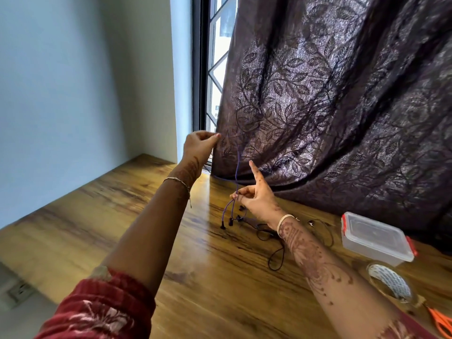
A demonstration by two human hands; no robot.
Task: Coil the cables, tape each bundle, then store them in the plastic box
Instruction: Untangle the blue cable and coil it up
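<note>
A thin purple earphone cable [238, 165] is stretched upright above the wooden table [122, 211]. My left hand [199, 146] pinches its upper end in front of the curtain. Lower down, my right hand [254, 194] pinches the cable between thumb and fingers, with one finger pointing up. Two dark earbuds [227, 223] dangle below my right hand, just over the table. A black cable [274, 245] lies loose on the table under my right wrist. The plastic box [374, 238], clear with red clips and its lid on, stands at the right.
A roll of clear tape [390, 281] lies near the box, and orange scissors [440, 322] poke in at the bottom right corner. A dark leaf-patterned curtain [342, 106] hangs behind the table, over a window [215, 69]. The wall is to the left.
</note>
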